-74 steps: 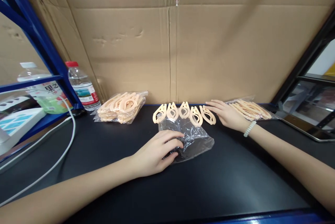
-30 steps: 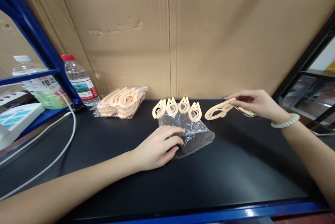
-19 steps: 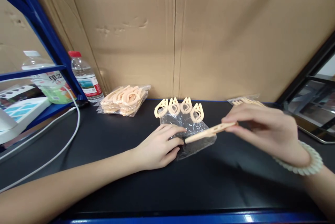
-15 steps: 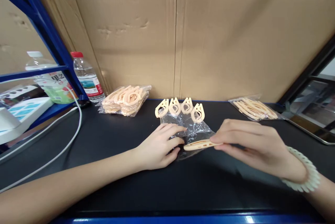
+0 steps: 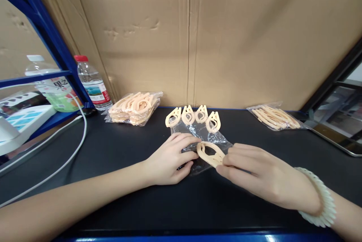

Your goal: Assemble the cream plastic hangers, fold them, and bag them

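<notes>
My right hand (image 5: 254, 170) pinches a cream plastic folding hanger (image 5: 210, 153), folded into a loop, by its right end. The loop is tilted over a clear plastic bag (image 5: 192, 131) on the black table. On the bag's near left edge rests my left hand (image 5: 174, 159), its fingers curled around the film; the fingertips are close to the hanger's left end, and I cannot tell whether they touch it. Beyond both hands, several folded hangers (image 5: 201, 114) lie in a row at the bag's far end, within or against the film.
A bagged stack of hangers (image 5: 132, 108) is at the back left, and another flatter bagged bundle (image 5: 273, 117) at the back right. A water bottle (image 5: 94, 87) stands by the blue shelf frame (image 5: 63, 51). A white cable (image 5: 82, 140) curves over the table's left side.
My right hand has lowered and moved slightly left, turning the hanger from edge-on to show its open loop. My left hand has stayed almost still on the bag.
</notes>
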### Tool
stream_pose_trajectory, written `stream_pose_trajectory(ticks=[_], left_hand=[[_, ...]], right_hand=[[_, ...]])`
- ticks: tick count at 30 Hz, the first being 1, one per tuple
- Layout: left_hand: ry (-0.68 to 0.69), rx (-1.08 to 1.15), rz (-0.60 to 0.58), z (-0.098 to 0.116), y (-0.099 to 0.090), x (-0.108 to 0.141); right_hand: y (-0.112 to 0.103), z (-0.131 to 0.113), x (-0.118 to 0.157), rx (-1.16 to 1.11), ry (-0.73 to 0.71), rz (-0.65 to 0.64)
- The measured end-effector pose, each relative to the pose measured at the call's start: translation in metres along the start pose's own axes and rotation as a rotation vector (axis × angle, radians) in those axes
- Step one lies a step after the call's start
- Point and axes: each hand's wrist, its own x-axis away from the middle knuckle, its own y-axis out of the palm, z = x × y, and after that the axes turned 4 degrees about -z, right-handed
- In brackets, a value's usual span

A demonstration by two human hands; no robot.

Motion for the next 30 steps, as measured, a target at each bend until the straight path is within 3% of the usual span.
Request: stream_pose_trajectory(ticks=[6,12,20,30], left_hand=[[0.037,-0.001,0.029,0.001,0.001,0.001],[0.076,0.018,0.029,0.006,0.002,0.000],[0.085,0.014,-0.025,0.012,0.002,0.000],[0.116,0.026,-0.023,0.011,0.002,0.000]], right_hand=[[0.021,0.002,-0.002,0.064,0.021,-0.102],[0.021,0.000,-0.007,0.083,0.055,-0.070],[0.030,0.000,-0.007,0.410,0.009,-0.037],[0.041,0.000,-0.007,0.466,-0.065,0.011]])
